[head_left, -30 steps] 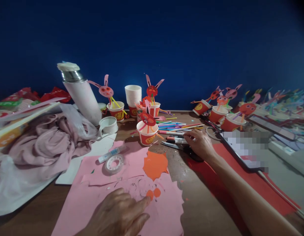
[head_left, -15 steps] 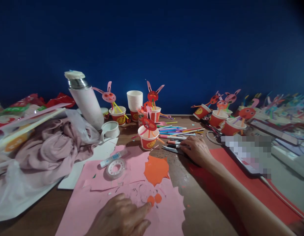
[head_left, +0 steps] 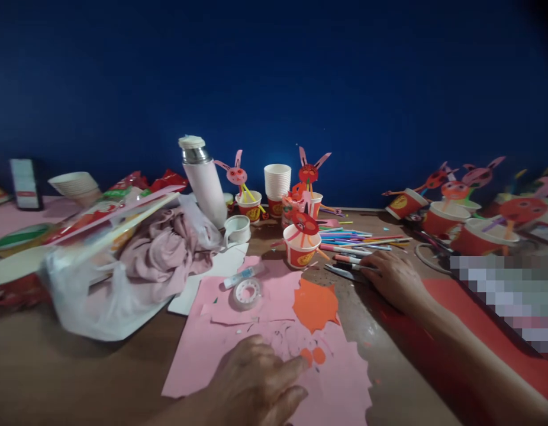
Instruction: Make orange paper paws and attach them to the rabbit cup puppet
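My left hand (head_left: 256, 384) lies palm down on a pink paper sheet (head_left: 238, 349), its forefinger stretched out and touching one of two small orange paper discs (head_left: 313, 356). A jagged orange paper scrap (head_left: 316, 305) lies just beyond them. My right hand (head_left: 393, 278) rests palm down on the table with fingers loosely extended. It covers the handle end of a pair of scissors (head_left: 340, 272), and its fingertips touch markers (head_left: 345, 259). A red paper cup with a paper rabbit figure (head_left: 302, 245) stands left of that hand.
A tape roll (head_left: 247, 291) and a glue stick (head_left: 242, 276) lie on the pink sheet. Behind are a white thermos (head_left: 205, 183), a mug (head_left: 237, 229), stacked white cups (head_left: 277, 180), coloured sticks (head_left: 367, 238) and more rabbit cups (head_left: 442, 210). A plastic bag with pink cloth (head_left: 145, 260) fills the left.
The view has swung to the left, so everything sits further right in frame and more of the table's left end shows. Both hands have stayed where they were on the table.
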